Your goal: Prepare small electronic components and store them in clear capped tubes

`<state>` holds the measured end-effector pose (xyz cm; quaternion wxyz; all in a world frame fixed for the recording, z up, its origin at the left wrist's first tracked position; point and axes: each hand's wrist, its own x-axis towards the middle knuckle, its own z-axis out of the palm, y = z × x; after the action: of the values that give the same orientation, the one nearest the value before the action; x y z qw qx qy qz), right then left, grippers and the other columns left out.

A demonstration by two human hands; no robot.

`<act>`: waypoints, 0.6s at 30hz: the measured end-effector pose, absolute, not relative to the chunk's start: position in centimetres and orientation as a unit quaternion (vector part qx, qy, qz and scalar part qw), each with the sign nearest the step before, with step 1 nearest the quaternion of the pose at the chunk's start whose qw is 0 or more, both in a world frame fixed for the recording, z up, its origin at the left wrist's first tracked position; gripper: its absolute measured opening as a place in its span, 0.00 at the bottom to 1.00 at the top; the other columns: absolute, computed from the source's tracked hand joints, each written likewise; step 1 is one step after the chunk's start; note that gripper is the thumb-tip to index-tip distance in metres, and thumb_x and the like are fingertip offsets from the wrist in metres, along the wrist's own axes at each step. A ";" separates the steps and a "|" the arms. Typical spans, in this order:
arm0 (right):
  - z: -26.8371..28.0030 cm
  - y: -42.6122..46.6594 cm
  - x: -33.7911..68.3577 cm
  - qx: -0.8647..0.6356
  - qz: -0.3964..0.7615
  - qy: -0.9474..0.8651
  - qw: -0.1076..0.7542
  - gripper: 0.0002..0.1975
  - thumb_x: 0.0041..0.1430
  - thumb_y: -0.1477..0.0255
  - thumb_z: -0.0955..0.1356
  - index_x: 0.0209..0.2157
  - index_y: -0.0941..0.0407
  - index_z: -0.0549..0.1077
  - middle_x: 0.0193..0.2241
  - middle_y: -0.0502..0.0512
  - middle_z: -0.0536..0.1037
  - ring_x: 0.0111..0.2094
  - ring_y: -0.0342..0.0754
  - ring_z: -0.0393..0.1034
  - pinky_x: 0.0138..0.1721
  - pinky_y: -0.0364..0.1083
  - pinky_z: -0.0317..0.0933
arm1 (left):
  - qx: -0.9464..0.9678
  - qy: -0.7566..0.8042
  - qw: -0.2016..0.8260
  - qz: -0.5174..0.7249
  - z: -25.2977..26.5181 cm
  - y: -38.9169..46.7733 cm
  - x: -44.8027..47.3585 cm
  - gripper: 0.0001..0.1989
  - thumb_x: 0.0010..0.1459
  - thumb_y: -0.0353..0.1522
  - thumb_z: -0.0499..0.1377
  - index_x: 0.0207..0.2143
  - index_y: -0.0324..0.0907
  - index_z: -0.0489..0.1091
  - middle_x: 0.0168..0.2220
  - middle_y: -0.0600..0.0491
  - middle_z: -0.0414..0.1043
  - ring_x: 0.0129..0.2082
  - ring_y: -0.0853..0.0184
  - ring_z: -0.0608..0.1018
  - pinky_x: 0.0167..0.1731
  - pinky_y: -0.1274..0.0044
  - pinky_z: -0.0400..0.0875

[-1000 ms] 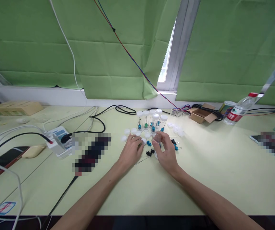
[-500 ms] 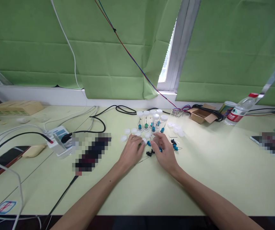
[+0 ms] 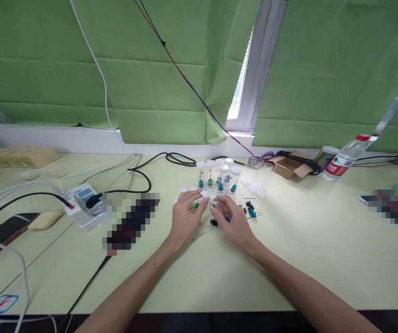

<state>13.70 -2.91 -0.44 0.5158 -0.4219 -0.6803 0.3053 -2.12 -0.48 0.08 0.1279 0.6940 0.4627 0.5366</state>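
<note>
My left hand (image 3: 186, 218) is closed, its fingertips pinching what looks like a white cap (image 3: 204, 194). Curled just to its right is my right hand (image 3: 233, 221), fingers closed around a clear vial that they mostly hide. A small green part (image 3: 196, 206) shows beside my left thumb. Behind both hands stand several clear vials (image 3: 210, 175) with white caps, holding blue or green parts on thin pins. Loose black parts (image 3: 214, 223) lie below the hands, and blue and black ones (image 3: 252, 212) lie to the right.
Spare white caps (image 3: 254, 185) lie right of the vials. An open cardboard box (image 3: 287, 167) and a water bottle (image 3: 346, 158) stand behind. At left are a power strip (image 3: 83, 206) with cables, a pixelated dark object (image 3: 133, 225) and a phone (image 3: 4, 233).
My left hand has come up to a white cap, its fingertips nearer my right hand. The green part beside it is now visible. The camera view has shifted slightly.
</note>
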 end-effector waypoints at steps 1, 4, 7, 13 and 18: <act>-0.4 -2.9 13.7 -0.421 0.307 -0.682 0.513 0.12 0.61 0.65 0.65 0.43 0.57 0.67 0.26 0.48 0.69 0.24 0.43 0.63 0.27 0.42 0.59 | 0.677 0.460 0.162 0.552 0.1 -0.5 -2.1 0.09 0.56 0.38 0.61 0.33 0.42 0.77 0.40 0.49 0.78 0.44 0.60 0.76 0.48 0.68 0.69; -0.4 -2.9 13.7 -0.418 0.308 -0.689 0.505 0.12 0.61 0.65 0.65 0.43 0.56 0.67 0.26 0.48 0.69 0.24 0.42 0.62 0.27 0.42 0.59 | 0.614 0.459 0.290 0.573 0.3 -0.4 -2.3 0.11 0.56 0.39 0.62 0.28 0.40 0.75 0.31 0.50 0.76 0.34 0.63 0.77 0.38 0.72 0.71; -0.3 -2.9 13.7 -0.416 0.310 -0.696 0.497 0.12 0.61 0.64 0.65 0.43 0.56 0.67 0.26 0.48 0.69 0.24 0.42 0.62 0.27 0.42 0.59 | 0.559 0.442 0.371 0.596 0.3 -0.2 -2.5 0.13 0.56 0.40 0.62 0.27 0.40 0.71 0.24 0.53 0.71 0.27 0.67 0.74 0.33 0.74 0.70; -0.1 -3.2 13.7 -0.411 0.320 -0.718 0.462 0.11 0.60 0.65 0.66 0.42 0.55 0.69 0.26 0.49 0.71 0.26 0.44 0.65 0.29 0.43 0.60 | 0.509 0.386 0.473 0.607 0.7 -0.3 -2.3 0.16 0.58 0.41 0.59 0.46 0.46 0.65 0.27 0.56 0.69 0.26 0.70 0.73 0.33 0.73 0.73; 0.0 -3.2 13.7 -0.412 0.320 -0.725 0.450 0.11 0.60 0.66 0.66 0.43 0.55 0.70 0.27 0.49 0.70 0.25 0.43 0.63 0.28 0.42 0.59 | 0.563 0.376 0.463 0.572 0.8 -0.6 -2.1 0.15 0.61 0.42 0.55 0.43 0.42 0.72 0.30 0.52 0.69 0.28 0.69 0.71 0.36 0.74 0.71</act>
<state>13.68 -3.21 0.04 0.4499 -0.4116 -0.7253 0.3196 -2.09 -0.59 0.81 0.4626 0.5634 0.3761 0.5720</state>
